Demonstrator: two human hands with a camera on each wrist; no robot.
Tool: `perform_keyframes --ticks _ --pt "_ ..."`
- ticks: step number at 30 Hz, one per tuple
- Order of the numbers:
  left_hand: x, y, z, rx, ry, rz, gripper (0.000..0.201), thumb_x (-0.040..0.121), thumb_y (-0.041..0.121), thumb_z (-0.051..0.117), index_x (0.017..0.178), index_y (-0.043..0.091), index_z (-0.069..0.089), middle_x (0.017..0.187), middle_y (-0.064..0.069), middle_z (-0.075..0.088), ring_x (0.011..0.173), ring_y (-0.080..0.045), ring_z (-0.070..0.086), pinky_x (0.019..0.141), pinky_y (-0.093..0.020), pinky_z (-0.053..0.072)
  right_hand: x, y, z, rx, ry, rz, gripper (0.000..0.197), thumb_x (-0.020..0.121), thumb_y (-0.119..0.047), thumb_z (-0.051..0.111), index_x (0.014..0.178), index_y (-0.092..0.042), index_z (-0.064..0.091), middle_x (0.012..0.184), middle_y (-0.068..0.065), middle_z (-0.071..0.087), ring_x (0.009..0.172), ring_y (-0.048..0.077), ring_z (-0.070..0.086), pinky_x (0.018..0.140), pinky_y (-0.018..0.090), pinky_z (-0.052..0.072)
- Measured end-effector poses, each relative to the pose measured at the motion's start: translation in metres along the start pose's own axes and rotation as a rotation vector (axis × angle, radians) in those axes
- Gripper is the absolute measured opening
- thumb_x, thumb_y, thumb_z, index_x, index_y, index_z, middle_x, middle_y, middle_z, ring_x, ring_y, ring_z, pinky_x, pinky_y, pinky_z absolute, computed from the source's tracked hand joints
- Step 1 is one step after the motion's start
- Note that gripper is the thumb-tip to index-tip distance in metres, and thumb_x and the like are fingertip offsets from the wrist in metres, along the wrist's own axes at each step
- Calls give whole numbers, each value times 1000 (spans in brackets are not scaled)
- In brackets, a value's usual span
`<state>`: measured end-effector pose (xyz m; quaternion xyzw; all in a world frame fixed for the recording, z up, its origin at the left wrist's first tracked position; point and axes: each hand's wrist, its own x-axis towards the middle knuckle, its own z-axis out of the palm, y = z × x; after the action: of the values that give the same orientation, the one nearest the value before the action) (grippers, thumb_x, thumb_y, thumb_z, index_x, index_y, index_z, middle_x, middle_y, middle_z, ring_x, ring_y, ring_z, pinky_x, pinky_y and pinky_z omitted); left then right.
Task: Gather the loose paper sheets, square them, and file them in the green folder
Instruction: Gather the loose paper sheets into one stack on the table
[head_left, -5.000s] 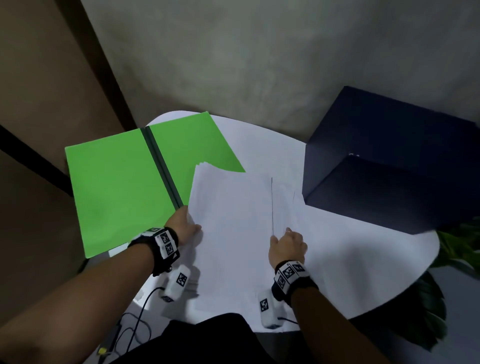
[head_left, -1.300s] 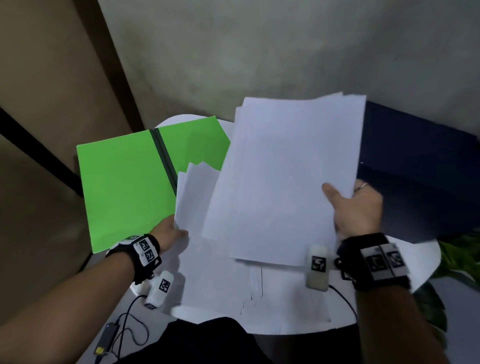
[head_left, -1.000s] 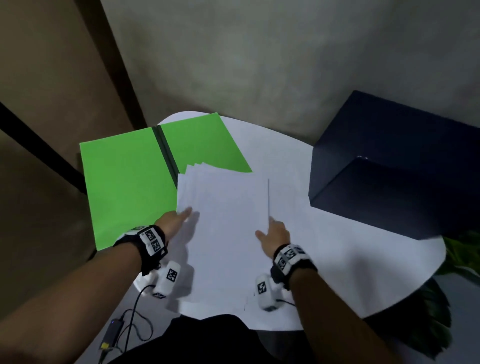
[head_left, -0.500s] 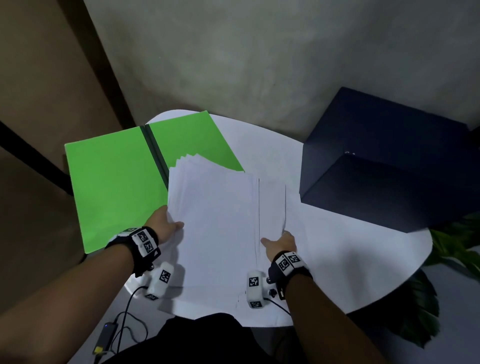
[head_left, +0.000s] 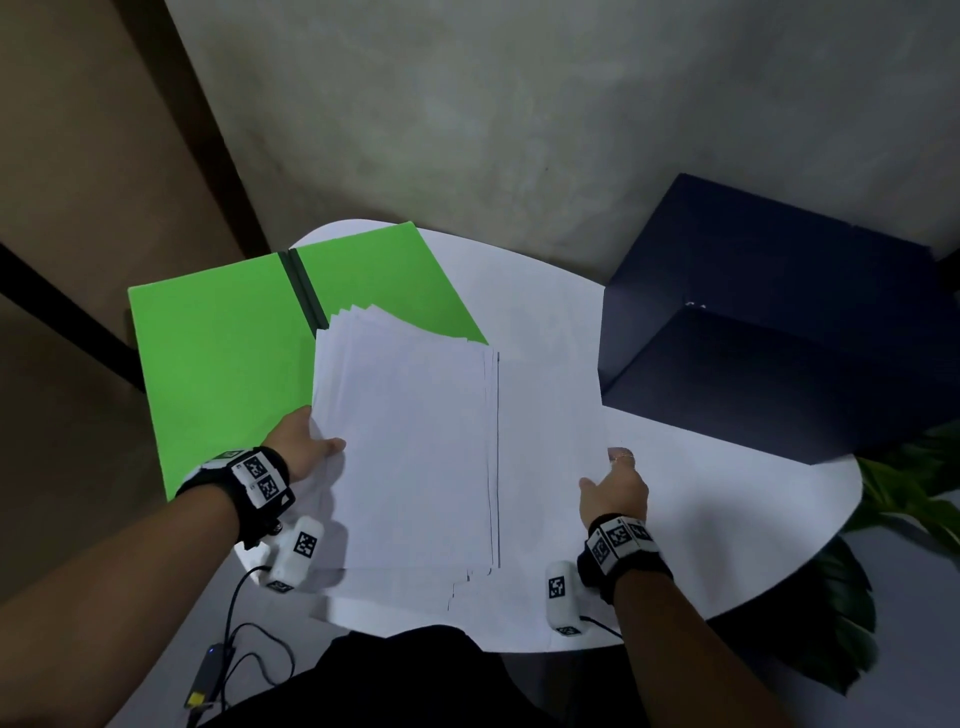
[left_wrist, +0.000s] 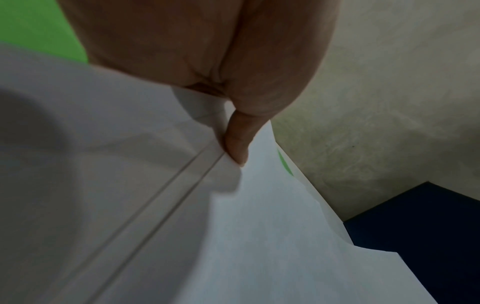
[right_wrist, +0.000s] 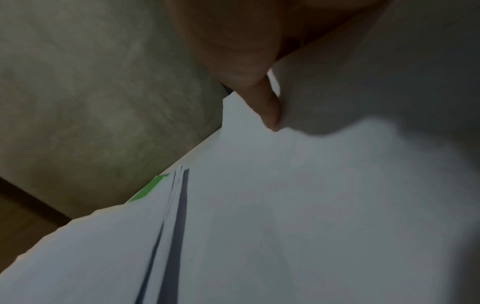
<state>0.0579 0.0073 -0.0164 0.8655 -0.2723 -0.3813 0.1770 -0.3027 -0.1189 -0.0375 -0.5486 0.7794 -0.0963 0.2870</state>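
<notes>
The green folder (head_left: 223, 364) lies open on the left of the round white table (head_left: 727, 519). A fanned stack of white sheets (head_left: 410, 441) overlaps the folder's right half. My left hand (head_left: 322, 441) grips the stack's left edge. Its thumb (left_wrist: 236, 144) lies on top in the left wrist view, and the fingers are hidden beneath. One wider sheet (head_left: 545, 441) sticks out to the right of the stack. My right hand (head_left: 602, 467) pinches that sheet's right edge. The right wrist view shows the thumb (right_wrist: 267, 107) pressing on the paper (right_wrist: 311, 205).
A large dark navy box (head_left: 779, 338) stands on the table's right side, close to the sheets. Green plant leaves (head_left: 914, 499) reach in at the right table edge. A cable (head_left: 234, 639) hangs below the near left edge. A wall rises behind the table.
My right hand has moved right, from the stack's near right edge to the outer edge of the protruding sheet. My left hand keeps its grip on the stack's left edge.
</notes>
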Motion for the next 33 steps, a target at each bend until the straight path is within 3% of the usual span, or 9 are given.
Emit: perform_keyframes --ticks 3,5,8,13,15,19,24,29,33 --pt "0 1 2 2 4 0 74 90 25 68 146 -3 30 154 -19 34 142 -33 33 114 -38 25 -3 -7 -3 102 -54 116 75 84 -9 71 145 -23 31 128 17 59 109 37 63 87 40 53" --pt "0 2 2 3 3 2 75 89 26 68 147 -3 29 155 -19 33 143 -33 32 115 -38 24 -2 -8 -4 63 -105 121 64 84 -15 73 141 -13 44 130 15 61 113 36 62 91 36 53" --pt "2 0 3 3 2 3 76 89 26 69 147 -3 29 155 -19 33 143 -34 32 115 -38 24 -9 -19 -23 18 -53 -35 31 85 -17 69 114 -7 63 112 13 70 102 35 67 87 39 56" --pt "5 -2 6 5 -9 -15 74 89 25 69 146 -3 31 153 -19 35 142 -34 34 115 -38 26 -25 -65 -102 86 243 -309 29 85 -21 71 111 -8 66 104 16 71 98 35 66 86 38 51" --pt "4 0 8 7 -18 -9 72 89 25 69 145 -2 32 152 -19 38 140 -34 36 114 -39 27 -36 -88 -138 295 343 -390 24 80 -18 75 101 -9 69 94 7 73 88 28 70 81 34 55" --pt "-1 3 16 -16 -43 19 73 90 24 68 147 0 29 154 -17 35 142 -33 34 116 -41 27 -46 -116 -164 668 275 -422 22 78 -17 79 95 -21 67 86 -16 68 78 -2 67 72 18 54" --pt "-1 -2 27 -119 -115 60 56 87 30 70 137 12 51 138 -9 58 123 -29 56 106 -42 43 -12 -106 -72 647 -16 -248 20 74 -9 83 86 -14 67 86 -1 72 81 22 71 83 41 59" --pt "5 0 27 -496 -163 -56 72 96 56 42 148 6 36 156 -11 34 143 -28 34 118 -47 26 0 -74 18 182 -224 -55 66 85 -24 74 141 -4 45 142 12 52 130 31 52 109 37 42" --pt "7 12 38 -229 -73 -1 70 95 52 50 141 1 39 147 -18 44 132 -32 46 109 -40 36 -22 -76 61 -123 -280 -205 66 93 -21 59 150 -3 30 150 15 41 136 31 43 114 40 36"
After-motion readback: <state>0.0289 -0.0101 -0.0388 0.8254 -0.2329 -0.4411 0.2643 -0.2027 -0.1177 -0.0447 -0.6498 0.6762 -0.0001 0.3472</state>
